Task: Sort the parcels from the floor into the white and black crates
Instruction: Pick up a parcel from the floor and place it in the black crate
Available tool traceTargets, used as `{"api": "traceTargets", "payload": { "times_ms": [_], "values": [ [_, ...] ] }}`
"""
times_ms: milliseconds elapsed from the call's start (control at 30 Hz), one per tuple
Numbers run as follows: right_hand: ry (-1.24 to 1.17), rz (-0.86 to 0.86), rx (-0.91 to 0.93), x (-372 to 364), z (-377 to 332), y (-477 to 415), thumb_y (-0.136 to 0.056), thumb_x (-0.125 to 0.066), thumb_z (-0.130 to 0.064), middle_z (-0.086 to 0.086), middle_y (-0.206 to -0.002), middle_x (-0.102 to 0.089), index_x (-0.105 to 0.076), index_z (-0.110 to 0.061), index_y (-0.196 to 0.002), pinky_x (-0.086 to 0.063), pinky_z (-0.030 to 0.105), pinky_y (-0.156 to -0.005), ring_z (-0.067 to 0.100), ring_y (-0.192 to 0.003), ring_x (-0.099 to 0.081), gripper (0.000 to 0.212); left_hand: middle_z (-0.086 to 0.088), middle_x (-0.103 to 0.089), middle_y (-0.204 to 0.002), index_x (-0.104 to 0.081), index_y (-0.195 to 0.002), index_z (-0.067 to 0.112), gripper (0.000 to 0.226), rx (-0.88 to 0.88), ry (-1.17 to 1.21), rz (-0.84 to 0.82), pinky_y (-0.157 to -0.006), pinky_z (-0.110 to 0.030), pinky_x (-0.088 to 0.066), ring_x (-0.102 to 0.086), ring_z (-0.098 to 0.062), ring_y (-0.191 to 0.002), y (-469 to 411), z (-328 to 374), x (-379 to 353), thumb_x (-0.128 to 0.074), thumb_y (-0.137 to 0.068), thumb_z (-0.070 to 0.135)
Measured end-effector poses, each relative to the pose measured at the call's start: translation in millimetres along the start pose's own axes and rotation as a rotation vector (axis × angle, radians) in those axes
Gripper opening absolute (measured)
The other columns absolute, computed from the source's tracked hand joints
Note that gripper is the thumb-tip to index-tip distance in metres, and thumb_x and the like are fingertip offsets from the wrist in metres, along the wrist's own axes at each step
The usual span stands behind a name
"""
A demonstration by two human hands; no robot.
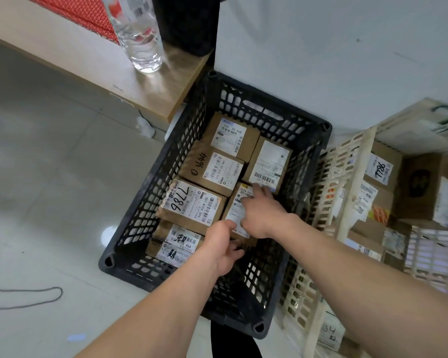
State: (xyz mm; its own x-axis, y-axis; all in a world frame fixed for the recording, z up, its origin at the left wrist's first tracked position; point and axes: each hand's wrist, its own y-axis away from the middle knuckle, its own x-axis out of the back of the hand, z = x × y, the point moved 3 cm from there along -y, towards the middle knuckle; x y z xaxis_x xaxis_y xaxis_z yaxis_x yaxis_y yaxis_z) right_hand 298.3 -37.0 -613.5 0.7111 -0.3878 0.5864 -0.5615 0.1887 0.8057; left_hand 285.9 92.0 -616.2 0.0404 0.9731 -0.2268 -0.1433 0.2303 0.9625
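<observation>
**Parcel lies under both hands, by the right wall of the black crate**

We have the parcel (233, 211) inside the black crate (145, 202). It lies against the right long wall about midway along, with its long axis following that wall. The box marked 7786 (192, 205) touches it on the left.

Our left hand (223, 246) grips the near end, thumb on top and fingers curled round the edge below. Our right hand (263, 210) lies flat on the label, fingers stretched toward the far end, pressing rather than clasping.

So the parcel runs straight away from us, with one hand at each end. The near right corner of the crate looks bare, and we judge any nudge would go along that axis. The white crate (357, 177) stands just beside, to the right.
</observation>
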Motion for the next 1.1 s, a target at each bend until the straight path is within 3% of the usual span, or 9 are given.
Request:
{"api": "traceTargets", "payload": {
  "times_ms": [67,233,367,467,533,633,767,867,1100],
  "values": [
    [0.035,0.004,0.005,1,0,2,-0.094,-0.054,-0.028,0.014,-0.169,0.001,-0.04,-0.019,-0.152,-0.027,0.059,-0.12,0.042,-0.155,0.004,0.06,-0.013,-0.061,-0.103,-0.054,-0.105,0.009,0.018,-0.021,0.054,-0.009,-0.092,-0.048,-0.044,-0.061,-0.03,-0.098,-1,2,-2,-0.041,-0.097,0.0],
    [0.068,-0.004,0.008,-1,1,2,-0.096,-0.054,-0.033,0.014,-0.17,0.002,-0.038,-0.022,-0.154,-0.028,0.061,-0.118,0.044,-0.154,-0.005,0.062,-0.017,-0.037,-0.157,-0.049,-0.121,0.003,0.028,-0.014,0.074,-0.028,-0.114,-0.065,-0.026,-0.044,-0.038,-0.139,-5,-2,2,-0.042,-0.094,-0.001],
    [0.084,0.002,0.021,-8,-1,2,-0.095,-0.053,-0.034,0.014,-0.168,-0.005,-0.04,-0.021,-0.152,-0.03,0.06,-0.116,0.043,-0.152,-0.01,0.061,-0.013,-0.042,-0.152,-0.056,-0.128,0.0,0.04,-0.007,0.024,-0.026,-0.113,-0.073,-0.02,-0.036,-0.039,-0.144,-13,-8,10,-0.047,-0.089,0.003],
    [0.092,0.006,0.036,-12,-1,0,-0.095,-0.054,-0.037,0.015,-0.167,-0.008,-0.042,-0.021,-0.15,-0.032,0.06,-0.115,0.042,-0.151,-0.012,0.059,-0.009,-0.052,-0.121,-0.054,-0.101,0.011,0.016,0.011,0.068,-0.038,-0.114,-0.073,-0.016,-0.035,-0.038,-0.145,-14,-5,7,-0.044,-0.093,0.002],
    [0.093,-0.001,0.04,-12,0,-1,-0.096,-0.055,-0.038,0.015,-0.168,-0.006,-0.042,-0.021,-0.151,-0.031,0.06,-0.116,0.042,-0.153,-0.01,0.059,-0.013,-0.049,-0.137,-0.051,-0.098,0.013,0.014,0.01,0.068,-0.038,-0.114,-0.073,-0.016,-0.033,-0.037,-0.146,-11,-3,6,-0.043,-0.094,0.002],
    [0.088,-0.02,0.043,-10,-1,1,-0.097,-0.055,-0.035,0.014,-0.169,-0.005,-0.04,-0.021,-0.153,-0.029,0.059,-0.118,0.041,-0.154,-0.008,0.06,-0.015,-0.028,-0.161,-0.051,-0.125,0.005,0.035,0.022,-0.023,-0.025,-0.114,-0.072,-0.019,-0.03,-0.037,-0.148,-9,-1,6,-0.045,-0.091,0.001],
    [0.037,-0.004,0.054,-2,-3,4,-0.097,-0.053,-0.029,0.014,-0.165,-0.017,-0.045,-0.02,-0.149,-0.035,0.056,-0.116,0.038,-0.151,-0.02,0.053,-0.016,-0.027,-0.162,-0.043,-0.133,0.008,0.04,0.041,-0.159,0.016,-0.113,-0.069,-0.027,-0.032,-0.039,-0.146,-7,9,8,-0.045,-0.094,0.002],
    [0.014,0.02,0.072,4,-6,6,-0.098,-0.051,-0.024,0.016,-0.16,-0.025,-0.049,-0.018,-0.144,-0.041,0.052,-0.112,0.038,-0.147,-0.027,0.047,-0.017,-0.023,-0.164,-0.031,-0.153,0.011,0.059,0.059,-0.255,0.011,-0.11,-0.066,-0.032,-0.032,-0.041,-0.146,-3,15,7,-0.045,-0.096,0.004],
    [-0.038,0.09,0.081,20,-14,18,-0.093,-0.052,-0.019,0.014,-0.14,-0.043,-0.054,-0.017,-0.14,-0.046,0.048,-0.107,0.035,-0.133,-0.043,0.047,-0.02,-0.021,-0.164,-0.023,-0.157,0.012,0.064,0.055,-0.324,-0.032,-0.11,-0.064,-0.034,-0.031,-0.043,-0.146,14,27,11,-0.046,-0.098,0.005]
  ]
}}
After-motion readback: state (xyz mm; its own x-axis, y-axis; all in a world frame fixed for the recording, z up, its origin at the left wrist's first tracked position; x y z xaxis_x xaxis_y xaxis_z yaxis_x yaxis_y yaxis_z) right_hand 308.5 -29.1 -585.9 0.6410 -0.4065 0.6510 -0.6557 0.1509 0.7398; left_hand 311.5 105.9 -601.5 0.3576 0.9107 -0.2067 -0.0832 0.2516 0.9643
